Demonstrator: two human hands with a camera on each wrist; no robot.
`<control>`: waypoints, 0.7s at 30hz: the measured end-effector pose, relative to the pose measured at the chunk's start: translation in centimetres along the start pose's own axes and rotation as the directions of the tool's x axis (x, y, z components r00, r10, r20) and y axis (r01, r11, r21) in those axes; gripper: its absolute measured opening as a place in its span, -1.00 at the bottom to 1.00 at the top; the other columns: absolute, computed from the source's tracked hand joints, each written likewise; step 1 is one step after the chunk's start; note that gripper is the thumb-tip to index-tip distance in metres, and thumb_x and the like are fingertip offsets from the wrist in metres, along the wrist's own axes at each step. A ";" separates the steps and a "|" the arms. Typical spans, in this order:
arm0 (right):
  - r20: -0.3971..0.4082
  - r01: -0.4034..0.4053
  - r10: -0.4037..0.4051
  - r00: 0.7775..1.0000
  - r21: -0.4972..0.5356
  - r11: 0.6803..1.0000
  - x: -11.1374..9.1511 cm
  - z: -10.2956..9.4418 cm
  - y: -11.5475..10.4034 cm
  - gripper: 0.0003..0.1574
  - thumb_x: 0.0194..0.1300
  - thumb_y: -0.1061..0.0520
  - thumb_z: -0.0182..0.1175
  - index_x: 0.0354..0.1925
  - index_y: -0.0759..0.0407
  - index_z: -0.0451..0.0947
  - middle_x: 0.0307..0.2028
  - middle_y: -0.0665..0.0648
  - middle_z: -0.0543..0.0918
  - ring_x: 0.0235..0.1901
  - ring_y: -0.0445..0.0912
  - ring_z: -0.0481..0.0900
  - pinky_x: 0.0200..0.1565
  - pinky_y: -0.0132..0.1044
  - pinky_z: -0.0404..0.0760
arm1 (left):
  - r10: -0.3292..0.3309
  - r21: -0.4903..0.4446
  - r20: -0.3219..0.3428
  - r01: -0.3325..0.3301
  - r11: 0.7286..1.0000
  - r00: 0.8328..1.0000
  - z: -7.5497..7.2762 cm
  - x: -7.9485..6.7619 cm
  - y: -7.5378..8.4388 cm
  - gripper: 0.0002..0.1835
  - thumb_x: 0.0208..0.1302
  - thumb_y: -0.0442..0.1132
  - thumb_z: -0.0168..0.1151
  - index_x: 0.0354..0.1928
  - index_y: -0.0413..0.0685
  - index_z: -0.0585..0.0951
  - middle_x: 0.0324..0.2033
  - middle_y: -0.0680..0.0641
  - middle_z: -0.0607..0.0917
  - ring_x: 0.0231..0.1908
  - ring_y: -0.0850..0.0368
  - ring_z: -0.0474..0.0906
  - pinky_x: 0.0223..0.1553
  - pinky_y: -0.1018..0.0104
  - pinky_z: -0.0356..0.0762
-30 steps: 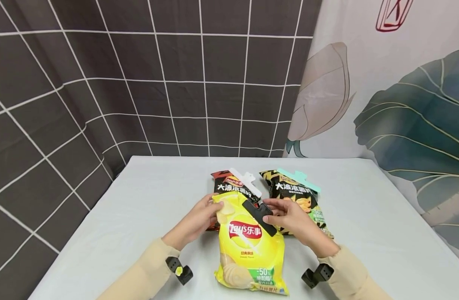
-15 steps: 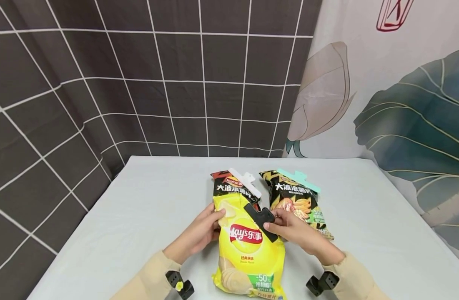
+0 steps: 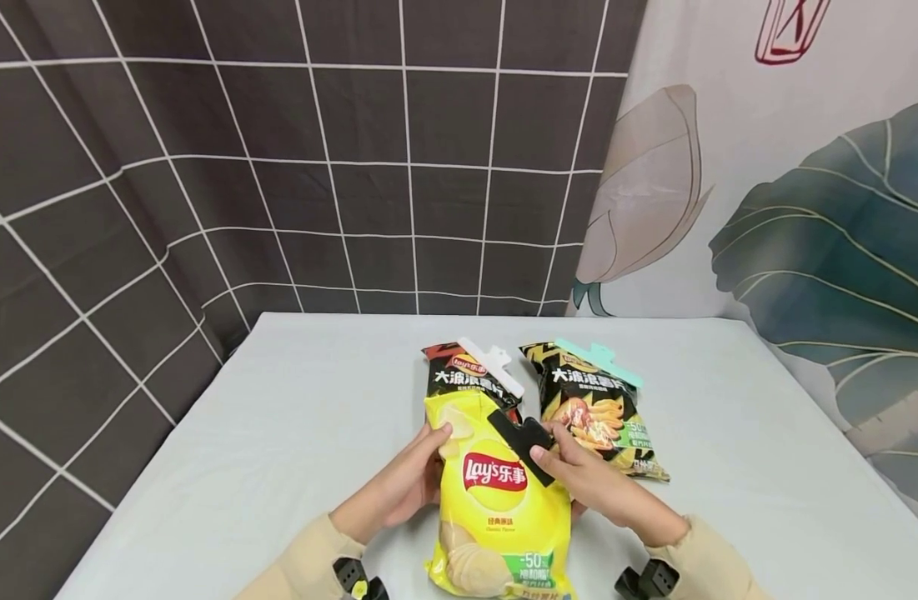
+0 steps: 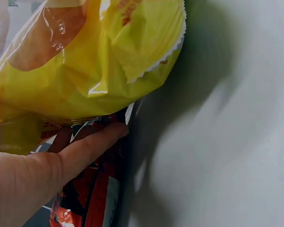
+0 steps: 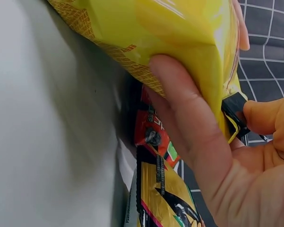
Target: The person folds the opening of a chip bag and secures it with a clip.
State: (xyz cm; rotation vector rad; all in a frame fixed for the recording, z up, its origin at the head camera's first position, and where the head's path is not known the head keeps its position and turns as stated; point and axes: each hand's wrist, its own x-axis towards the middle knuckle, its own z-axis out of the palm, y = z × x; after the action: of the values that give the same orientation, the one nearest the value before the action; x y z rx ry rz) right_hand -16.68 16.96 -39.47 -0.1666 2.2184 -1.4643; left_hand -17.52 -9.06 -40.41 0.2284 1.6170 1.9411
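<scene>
A yellow Lay's chip bag (image 3: pixel 496 500) is held tilted up over the front middle of the table, its printed front towards the head camera. My left hand (image 3: pixel 398 487) grips its upper left edge, thumb on the front and the other fingers behind. A black bag clip (image 3: pixel 520 446) lies slantwise across the upper right corner. My right hand (image 3: pixel 604 483) has its thumb on this clip, with fingers behind the bag supporting its back. In the right wrist view, the thumb presses the clip (image 5: pixel 235 113) at the bag's edge.
Behind the yellow bag lies a red and black chip bag (image 3: pixel 459 381) with a white clip (image 3: pixel 492 365), partly covered. To its right is a black and gold chip bag (image 3: pixel 589 410) with a teal clip (image 3: pixel 599 359). All are on a white-covered table (image 3: pixel 316 375).
The yellow bag has come slightly down towards the person, both hands moving with it. My right hand's fingers have slid further behind the bag, its thumb staying on the black clip.
</scene>
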 end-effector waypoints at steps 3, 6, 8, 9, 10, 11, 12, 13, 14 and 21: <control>0.024 0.028 -0.029 0.999 0.033 0.999 0.1 0.1 0.1 -0.15 0.46 -0.21 -0.08 0.44 0.16 -0.15 0.33 0.59 0.12 -0.27 0.01 0.67 -0.57 -0.05 0.62 | -0.013 -0.005 0.002 0.013 1.000 1.000 0.0 -0.1 0.0 -0.21 0.40 0.27 -0.15 0.50 0.22 -0.17 0.21 -0.23 0.40 0.06 0.10 0.49 0.00 0.22 0.53; 0.043 0.058 -0.060 0.997 0.051 0.997 0.2 0.3 0.0 -0.19 0.47 -0.21 -0.09 0.42 0.15 -0.12 0.28 0.55 0.21 -0.35 -0.01 0.67 -0.57 -0.03 0.63 | -0.017 -0.004 0.008 0.017 1.000 1.000 -0.1 -0.2 0.0 -0.21 0.40 0.22 -0.09 0.50 0.22 -0.17 0.21 -0.21 0.42 0.08 0.10 0.50 0.05 0.20 0.52; 0.054 0.072 -0.075 0.996 0.054 0.996 0.3 0.3 -0.1 -0.23 0.47 -0.20 -0.10 0.40 0.14 -0.08 0.23 0.49 0.31 -0.34 -0.02 0.67 -0.57 -0.03 0.63 | -0.017 0.000 0.011 0.017 1.000 1.000 -0.3 -0.3 0.0 -0.22 0.40 0.17 -0.05 0.50 0.20 -0.15 0.20 -0.20 0.45 0.06 0.09 0.53 0.06 0.17 0.53; 0.055 0.075 -0.078 0.995 0.054 0.996 0.3 0.4 -0.2 -0.24 0.47 -0.20 -0.10 0.39 0.13 -0.06 0.21 0.47 0.35 -0.34 -0.03 0.67 -0.57 -0.03 0.63 | -0.015 0.001 0.012 0.015 1.000 1.000 -0.4 -0.3 0.0 -0.23 0.40 0.14 -0.04 0.50 0.19 -0.13 0.19 -0.20 0.47 0.05 0.09 0.55 0.05 0.16 0.54; 0.053 0.078 -0.080 0.995 0.052 0.996 0.4 0.4 -0.3 -0.24 0.47 -0.20 -0.10 0.39 0.14 -0.06 0.20 0.45 0.36 -0.34 -0.03 0.67 -0.58 -0.04 0.63 | -0.012 0.005 0.013 0.012 1.000 1.000 -0.5 -0.3 0.0 -0.24 0.40 0.12 -0.03 0.49 0.18 -0.12 0.18 -0.20 0.49 0.03 0.08 0.57 0.04 0.16 0.55; 0.050 0.077 -0.080 0.996 0.049 0.996 0.5 0.5 -0.4 -0.24 0.47 -0.20 -0.10 0.39 0.14 -0.06 0.20 0.45 0.37 -0.35 -0.03 0.68 -0.58 -0.04 0.62 | -0.009 0.007 0.012 0.009 1.000 1.000 -0.7 -0.4 0.0 -0.24 0.40 0.10 -0.02 0.49 0.17 -0.11 0.16 -0.19 0.51 0.02 0.08 0.58 0.03 0.15 0.56; 0.044 0.074 -0.076 0.996 0.047 0.996 0.5 0.5 -0.5 -0.22 0.46 -0.21 -0.09 0.40 0.14 -0.07 0.21 0.45 0.36 -0.35 -0.03 0.68 -0.59 -0.06 0.62 | -0.006 0.009 0.010 0.006 1.000 1.000 -0.8 -0.4 0.0 -0.25 0.40 0.08 -0.01 0.49 0.17 -0.10 0.15 -0.18 0.52 0.01 0.08 0.59 0.02 0.15 0.57; 0.033 0.066 -0.068 0.997 0.042 0.997 0.6 0.6 -0.7 -0.19 0.46 -0.22 -0.08 0.42 0.15 -0.08 0.24 0.47 0.32 -0.36 -0.04 0.67 -0.59 -0.08 0.62 | -0.001 0.014 0.008 0.001 1.000 1.000 -0.9 -0.5 0.0 -0.25 0.39 0.07 -0.01 0.49 0.18 -0.10 0.13 -0.18 0.53 0.00 0.08 0.59 0.01 0.15 0.58; 0.019 0.059 -0.060 0.998 0.038 0.998 0.7 0.8 -0.9 -0.15 0.45 -0.23 -0.07 0.43 0.16 -0.10 0.27 0.48 0.29 -0.37 -0.05 0.66 -0.59 -0.09 0.61 | 0.003 0.020 0.002 -0.003 1.000 1.000 -1.1 -0.5 0.1 -0.25 0.39 0.06 0.00 0.49 0.17 -0.09 0.12 -0.18 0.54 -0.01 0.07 0.60 0.00 0.15 0.59; -0.020 0.066 -0.065 0.998 0.030 0.997 1.5 1.6 -2.3 -0.11 0.44 -0.23 -0.05 0.45 0.18 -0.12 0.22 0.50 0.37 -0.40 -0.04 0.66 -0.57 -0.12 0.61 | 0.018 0.082 -0.051 -0.013 0.997 0.999 -2.2 -0.5 1.0 -0.24 0.36 0.07 0.04 0.48 0.15 -0.05 0.10 -0.19 0.55 -0.02 0.08 0.61 0.00 0.16 0.60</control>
State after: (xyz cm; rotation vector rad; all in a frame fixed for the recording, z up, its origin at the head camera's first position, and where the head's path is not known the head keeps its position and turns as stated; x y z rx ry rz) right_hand -17.61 14.15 -38.42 -0.2181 2.2233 -1.5397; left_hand -18.46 -11.24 -39.91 0.2259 1.7344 1.9091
